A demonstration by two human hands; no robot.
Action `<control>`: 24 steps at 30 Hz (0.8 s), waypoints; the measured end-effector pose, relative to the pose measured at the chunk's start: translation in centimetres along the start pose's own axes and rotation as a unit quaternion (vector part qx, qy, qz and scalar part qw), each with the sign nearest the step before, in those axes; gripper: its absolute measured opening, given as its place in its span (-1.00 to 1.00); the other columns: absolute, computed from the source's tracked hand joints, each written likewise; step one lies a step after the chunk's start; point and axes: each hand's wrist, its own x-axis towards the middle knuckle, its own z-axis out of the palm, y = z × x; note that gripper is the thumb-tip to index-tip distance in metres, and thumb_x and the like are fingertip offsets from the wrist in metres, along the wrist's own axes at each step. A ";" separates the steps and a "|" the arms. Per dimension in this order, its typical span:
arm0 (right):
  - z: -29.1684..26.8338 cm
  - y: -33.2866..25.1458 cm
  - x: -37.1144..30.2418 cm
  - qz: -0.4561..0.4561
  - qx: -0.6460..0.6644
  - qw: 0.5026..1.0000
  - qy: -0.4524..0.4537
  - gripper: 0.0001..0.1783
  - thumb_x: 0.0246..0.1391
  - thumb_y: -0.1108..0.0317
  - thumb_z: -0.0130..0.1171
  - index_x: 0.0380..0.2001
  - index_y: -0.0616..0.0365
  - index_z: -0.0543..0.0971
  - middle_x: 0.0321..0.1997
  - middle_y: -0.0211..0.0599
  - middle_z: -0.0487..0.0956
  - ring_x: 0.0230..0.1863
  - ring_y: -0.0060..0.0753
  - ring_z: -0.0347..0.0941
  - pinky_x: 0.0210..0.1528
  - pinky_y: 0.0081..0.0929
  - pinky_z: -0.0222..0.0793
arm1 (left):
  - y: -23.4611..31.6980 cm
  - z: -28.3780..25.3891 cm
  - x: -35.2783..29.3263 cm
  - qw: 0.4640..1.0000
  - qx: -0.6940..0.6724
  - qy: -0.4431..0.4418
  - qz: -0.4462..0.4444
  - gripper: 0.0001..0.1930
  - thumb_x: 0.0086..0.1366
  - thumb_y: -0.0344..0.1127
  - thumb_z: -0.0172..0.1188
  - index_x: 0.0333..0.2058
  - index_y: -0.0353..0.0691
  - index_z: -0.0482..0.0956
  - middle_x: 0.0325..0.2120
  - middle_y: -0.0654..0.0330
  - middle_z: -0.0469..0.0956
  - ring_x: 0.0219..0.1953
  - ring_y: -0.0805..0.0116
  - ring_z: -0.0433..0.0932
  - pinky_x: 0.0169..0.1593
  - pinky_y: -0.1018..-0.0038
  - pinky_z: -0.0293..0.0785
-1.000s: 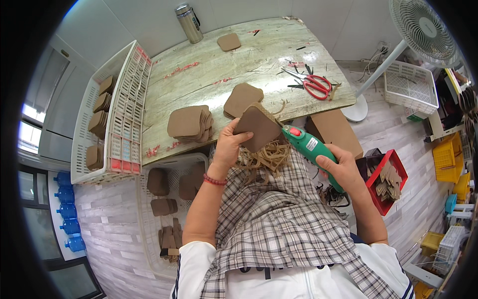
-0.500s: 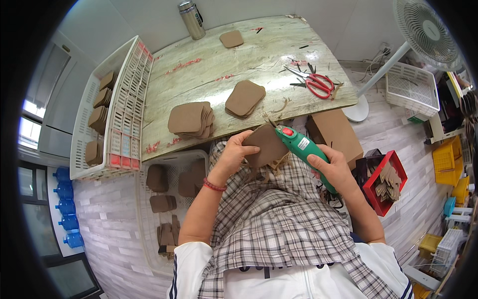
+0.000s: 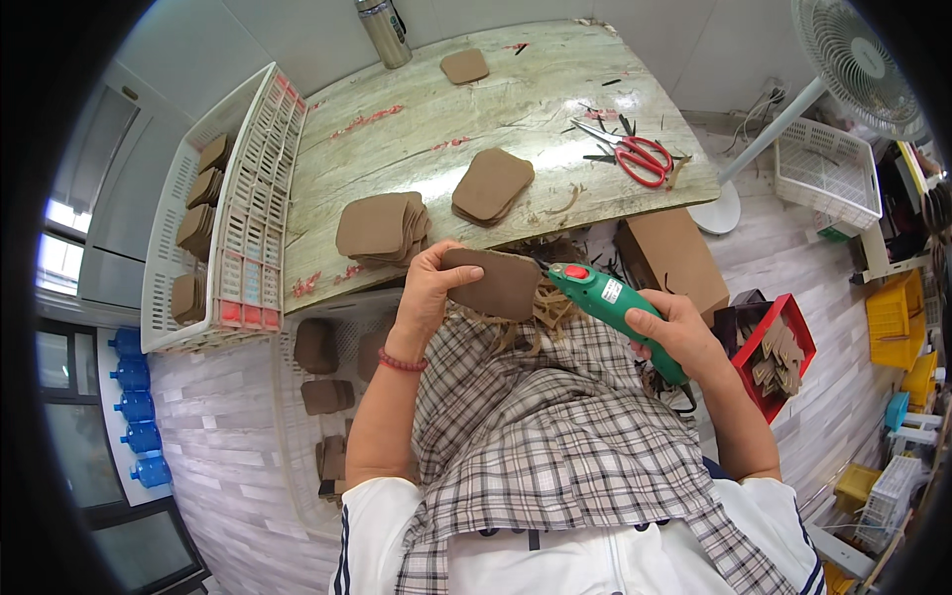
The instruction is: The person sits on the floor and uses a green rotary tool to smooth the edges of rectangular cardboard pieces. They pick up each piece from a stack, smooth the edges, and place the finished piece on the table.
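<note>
I had the left hand (image 3: 428, 288) pinched on a brown rounded piece (image 3: 493, 283) at its left edge, thumb underneath and fingers curled over the top, so that grip was closed on the piece and held it flat above my lap, just off the near edge of the counter (image 3: 416, 129). My right hand (image 3: 679, 332) was wrapped tight around the green power tool (image 3: 613, 305), its red-capped nose at three o'clock of the piece and touching its right edge. Curly brown trimmings (image 3: 545, 307) hung under the piece against the checked apron (image 3: 555, 436). On the counter at twelve o'clock of my hands lay two stacks of the same brown pieces: a fanned stack (image 3: 382, 228) toward eleven and a smaller stack (image 3: 493, 185) just right of it. A single piece (image 3: 464, 66) sat far up near a steel flask (image 3: 382, 32). Red-handled scissors (image 3: 635, 156) rested at one o'clock. A white crate (image 3: 213, 208) with more pieces stood at ten o'clock, a cardboard box (image 3: 674, 258) at two, and a red bin (image 3: 778, 352) at three o'clock of my right hand.
</note>
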 end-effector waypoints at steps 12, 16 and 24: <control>0.2 0.1 0.1 0.002 -0.033 0.999 -0.018 -0.58 0.12 0.17 0.22 -0.11 0.32 0.52 -0.51 -0.44 0.46 -0.56 -0.67 0.36 -0.53 -0.65 0.29 | 0.4 1.5 0.0 0.996 0.063 -0.042 -0.043 -0.80 0.00 -0.57 0.34 -0.34 -0.30 0.61 -0.45 0.28 0.61 -0.41 0.55 0.54 -0.27 0.60 0.47; 0.5 -0.1 0.1 0.002 -0.045 0.999 -0.021 -0.59 0.11 0.18 0.23 -0.13 0.32 0.53 -0.52 -0.45 0.45 -0.57 -0.67 0.34 -0.53 -0.66 0.28 | 0.5 1.9 0.0 0.991 0.099 -0.064 -0.057 -0.81 0.00 -0.58 0.33 -0.35 -0.29 0.60 -0.44 0.28 0.60 -0.37 0.54 0.53 -0.22 0.59 0.44; 1.2 -0.8 0.6 0.001 -0.045 0.999 -0.021 -0.57 0.08 0.15 0.26 -0.13 0.30 0.56 -0.51 -0.44 0.48 -0.56 -0.68 0.34 -0.52 -0.65 0.29 | 2.4 3.4 -0.2 0.965 0.188 -0.156 -0.096 -0.81 -0.01 -0.60 0.32 -0.38 -0.27 0.60 -0.46 0.35 0.59 -0.38 0.63 0.51 -0.23 0.65 0.42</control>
